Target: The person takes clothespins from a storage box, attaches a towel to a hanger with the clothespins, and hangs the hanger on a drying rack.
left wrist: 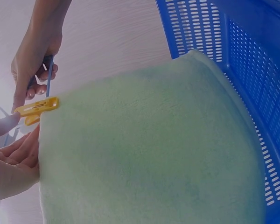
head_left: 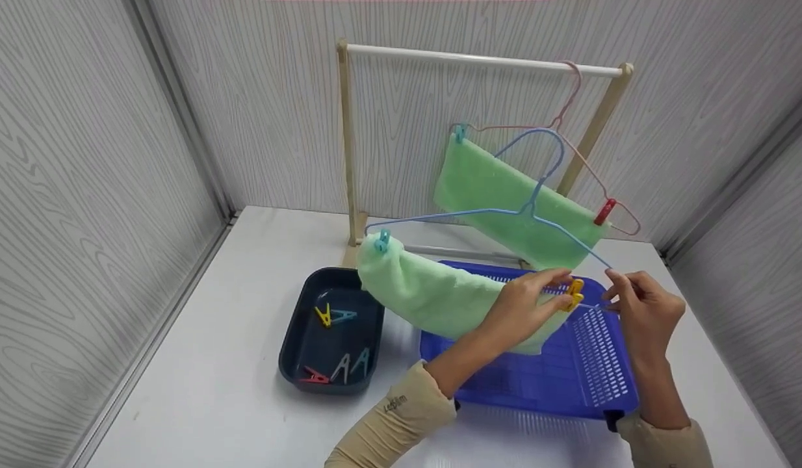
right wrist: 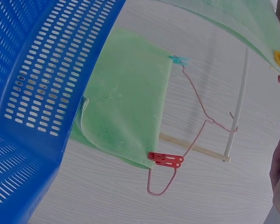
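Note:
My left hand pinches a yellow clothespin at the right corner of a light green towel. That towel hangs along a blue hanger, and a teal clothespin clips its left corner. At the hanger's right end, my right hand grips the blue wire. In the left wrist view, the yellow clothespin sits across the towel's corner, beside the left thumb. The towel's lower part hangs over a blue basket.
Behind, a second green towel hangs from a pink hanger on a rack's white bar, clipped by teal and red clothespins. A dark tray at left holds several clothespins. Walls enclose the white table.

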Motion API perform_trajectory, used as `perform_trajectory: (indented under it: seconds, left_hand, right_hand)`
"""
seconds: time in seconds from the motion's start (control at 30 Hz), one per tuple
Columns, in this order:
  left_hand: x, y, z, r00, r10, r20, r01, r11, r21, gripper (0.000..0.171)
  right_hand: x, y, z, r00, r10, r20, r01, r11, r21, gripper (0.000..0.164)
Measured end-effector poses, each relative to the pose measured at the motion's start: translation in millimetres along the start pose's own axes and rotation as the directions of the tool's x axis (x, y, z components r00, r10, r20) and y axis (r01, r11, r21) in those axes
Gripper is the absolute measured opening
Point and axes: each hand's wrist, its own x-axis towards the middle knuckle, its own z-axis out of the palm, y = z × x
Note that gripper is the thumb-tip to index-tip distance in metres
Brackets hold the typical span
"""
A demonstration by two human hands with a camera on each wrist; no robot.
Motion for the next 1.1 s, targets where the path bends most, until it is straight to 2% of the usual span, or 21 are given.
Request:
perform_trajectory:
  seconds: [0.1, 0.27, 0.43, 0.57, 0.7, 0.77, 0.97, 1.1]
  left_hand:
    - [0.7, 0.3, -4.9, 0.999, 0.035, -0.021, -0.035, 0.999, -0.019, 0.035]
    - [-1.1, 0.4, -22.1, 0.992, 0.102, -0.077, -0.105, 0.994, -0.036, 0.029]
    - [-8.5, -3.8, -40.2, 0.982, 0.135, -0.135, -0.146, 0.987, -0.072, 0.026]
    - [-16.6, -9.8, -56.4, 0.96, 0.174, -0.219, -0.198, 0.976, -0.093, 0.023]
    - [-23.2, -15.6, -76.4, 0.926, 0.208, -0.315, -0.247, 0.965, -0.086, 0.021]
    - [-25.9, -18.7, -87.9, 0.902, 0.223, -0.369, -0.264, 0.962, -0.064, 0.02]
    - [-33.2, -25.9, -125.1, 0.811, 0.257, -0.526, -0.311, 0.95, -0.016, 0.015]
    - [-39.5, -30.2, -145.9, 0.764, 0.224, -0.606, -0.285, 0.958, -0.006, 0.014]
  right_hand:
    - [0, -3, -4, 0.999, 0.043, -0.002, -0.043, 0.999, 0.006, 0.014]
    - [1, -11, -5, 0.995, 0.097, -0.008, -0.097, 0.995, 0.019, 0.015]
    - [-1, 4, -8, 0.996, 0.086, -0.012, -0.086, 0.996, -0.002, 0.015]
    - [-1, 10, -9, 0.998, 0.056, -0.013, -0.056, 0.998, 0.009, 0.014]
    - [0, 8, -9, 0.998, 0.06, -0.007, -0.06, 0.998, 0.01, 0.015]
    - [1, 6, -10, 0.998, 0.07, -0.004, -0.07, 0.997, 0.007, 0.015]
    - [2, -8, -11, 0.996, 0.091, -0.014, -0.09, 0.996, 0.015, 0.015]
    - [1, -10, -13, 0.992, 0.125, -0.021, -0.125, 0.992, 0.012, 0.016]
